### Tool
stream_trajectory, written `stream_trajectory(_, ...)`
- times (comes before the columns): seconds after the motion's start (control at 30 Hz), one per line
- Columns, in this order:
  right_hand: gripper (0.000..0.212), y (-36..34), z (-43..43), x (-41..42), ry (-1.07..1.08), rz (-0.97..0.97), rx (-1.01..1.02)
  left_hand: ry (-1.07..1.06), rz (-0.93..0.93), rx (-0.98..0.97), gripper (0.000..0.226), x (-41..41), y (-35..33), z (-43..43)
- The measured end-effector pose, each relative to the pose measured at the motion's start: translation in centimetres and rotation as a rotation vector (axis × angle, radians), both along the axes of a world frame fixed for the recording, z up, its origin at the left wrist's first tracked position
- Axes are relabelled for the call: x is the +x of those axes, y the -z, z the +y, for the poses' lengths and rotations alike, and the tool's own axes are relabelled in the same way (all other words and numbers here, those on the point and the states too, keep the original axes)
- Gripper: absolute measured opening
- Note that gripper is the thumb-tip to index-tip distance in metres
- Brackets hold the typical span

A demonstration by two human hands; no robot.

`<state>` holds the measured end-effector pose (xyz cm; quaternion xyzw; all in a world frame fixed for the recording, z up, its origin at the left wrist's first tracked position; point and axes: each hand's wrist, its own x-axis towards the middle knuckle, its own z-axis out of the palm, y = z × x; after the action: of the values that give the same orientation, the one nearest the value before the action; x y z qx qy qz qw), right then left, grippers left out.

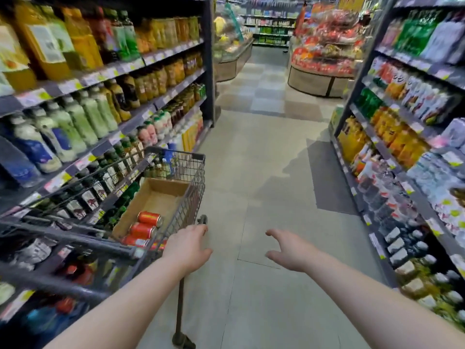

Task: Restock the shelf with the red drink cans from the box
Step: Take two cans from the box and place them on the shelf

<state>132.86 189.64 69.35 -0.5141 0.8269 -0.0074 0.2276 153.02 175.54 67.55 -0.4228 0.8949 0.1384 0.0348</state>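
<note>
A cardboard box (156, 195) lies in a wire shopping cart (193, 182) at the lower left. Three red drink cans (149, 218) lie on their sides at the box's near end. My left hand (187, 244) rests at the cart's near right corner, fingers extended over the frame, gripping nothing that I can see. My right hand (289, 250) hovers open over the floor to the right of the cart, fingers spread and holding nothing. The shelf (141, 117) of bottled drinks runs along the left beside the cart.
A second shelf unit (392, 157) of drinks and packets lines the right side. The tiled aisle floor (256, 159) runs ahead between them. Display stands (319, 74) with red packaged goods sit at the far end.
</note>
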Motion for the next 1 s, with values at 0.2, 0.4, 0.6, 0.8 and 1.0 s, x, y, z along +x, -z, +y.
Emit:
stream_trajectory(0.2, 0.057, -0.7, -9.9, -8.5, -0.165, 0.041, 0.010, -0.180, 0.055, 0.036, 0.052, -5.0, 0.2, -5.1)
stream_trajectory(0.4, 0.056, 1.0, -21.4, -7.6, -0.415, 0.005, 0.002, -0.421, 0.022, 0.076, 0.049, -3.1, 1.9, -12.1)
stream_trajectory(0.6, 0.052, 2.5, -33.7, -7.1, -0.577, 0.072, -0.009, -0.574, 0.026, 0.130, 0.058, -1.8, 5.7, -21.7)
stream_trajectory(0.8, 0.050, 3.8, -46.3, -5.6, -0.657, 0.136, 0.043, -0.668, -0.035, 0.162, 0.055, 1.1, 7.7, -29.9)
stream_trajectory(1.0, 0.057, 7.5, -54.3, -0.7, -0.860, 0.104, 0.153, -0.788, -0.059, 0.219, 0.060, 3.7, 9.9, -33.9)
